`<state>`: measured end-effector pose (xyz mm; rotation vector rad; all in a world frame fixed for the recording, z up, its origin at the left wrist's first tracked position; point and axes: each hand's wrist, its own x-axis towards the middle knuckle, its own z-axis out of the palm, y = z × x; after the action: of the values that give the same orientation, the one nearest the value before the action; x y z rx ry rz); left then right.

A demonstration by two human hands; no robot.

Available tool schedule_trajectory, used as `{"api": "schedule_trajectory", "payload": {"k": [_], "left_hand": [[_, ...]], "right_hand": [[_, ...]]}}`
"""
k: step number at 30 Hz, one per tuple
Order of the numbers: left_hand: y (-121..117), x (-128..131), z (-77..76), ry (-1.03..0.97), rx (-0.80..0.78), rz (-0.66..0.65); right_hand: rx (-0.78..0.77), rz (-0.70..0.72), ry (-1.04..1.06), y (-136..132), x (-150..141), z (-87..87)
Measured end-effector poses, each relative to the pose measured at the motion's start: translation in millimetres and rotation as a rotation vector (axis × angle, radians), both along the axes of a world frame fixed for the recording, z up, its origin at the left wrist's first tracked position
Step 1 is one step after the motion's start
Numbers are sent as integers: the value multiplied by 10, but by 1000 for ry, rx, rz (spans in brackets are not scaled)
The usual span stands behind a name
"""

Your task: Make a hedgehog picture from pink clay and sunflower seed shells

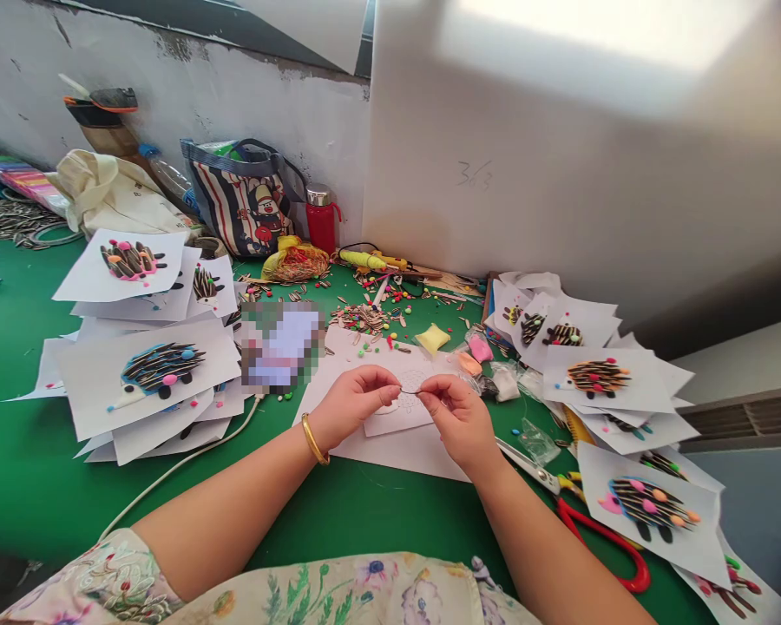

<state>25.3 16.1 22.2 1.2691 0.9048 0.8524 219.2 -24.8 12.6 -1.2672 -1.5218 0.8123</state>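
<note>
My left hand [357,404] and my right hand [461,424] meet fingertip to fingertip over the middle of the table, both pinching a thin dark strand [410,391] stretched between them. The strand's material is too small to make out. Below them is a small white card [398,424] with a pencilled outline drawing, partly covered by my fingers. It lies on a larger white sheet [397,462]. To the right of my right hand are small packets of soft clay: yellow clay [433,338], pink clay [480,347], orange clay [469,364] and white clay [506,381].
Sunflower seeds [357,319] and coloured balls lie scattered behind the sheet. Stacks of hedgehog pictures stand left [149,378] and right [605,378]. Red-handled scissors [602,542] rest beside my right forearm. A blurred phone [285,345] has a cable [188,460]. A red bottle [321,221] stands behind.
</note>
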Motion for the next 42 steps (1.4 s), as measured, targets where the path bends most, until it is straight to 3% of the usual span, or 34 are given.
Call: {"api": "schedule_trajectory", "payload": {"k": [8, 13, 18, 26, 34, 42], "left_hand": [[-10, 32, -2, 43, -21, -13], [-34, 67, -14, -57, -82, -23], [-60, 87, -14, -99, -125, -58], [-76, 91, -58, -217, -258, -31], [-95, 97, 3, -187, -260, -18], [-65, 84, -39, -222, -247, 34]], "right_hand": [[11, 79, -18, 9, -9, -12], [82, 26, -77, -12, -27, 32], [192, 61, -128, -31, -71, 75], [281, 76, -234, -24, -86, 24], [216, 63, -225, -18, -71, 62], [111, 66, -161, -13, -65, 32]]}}
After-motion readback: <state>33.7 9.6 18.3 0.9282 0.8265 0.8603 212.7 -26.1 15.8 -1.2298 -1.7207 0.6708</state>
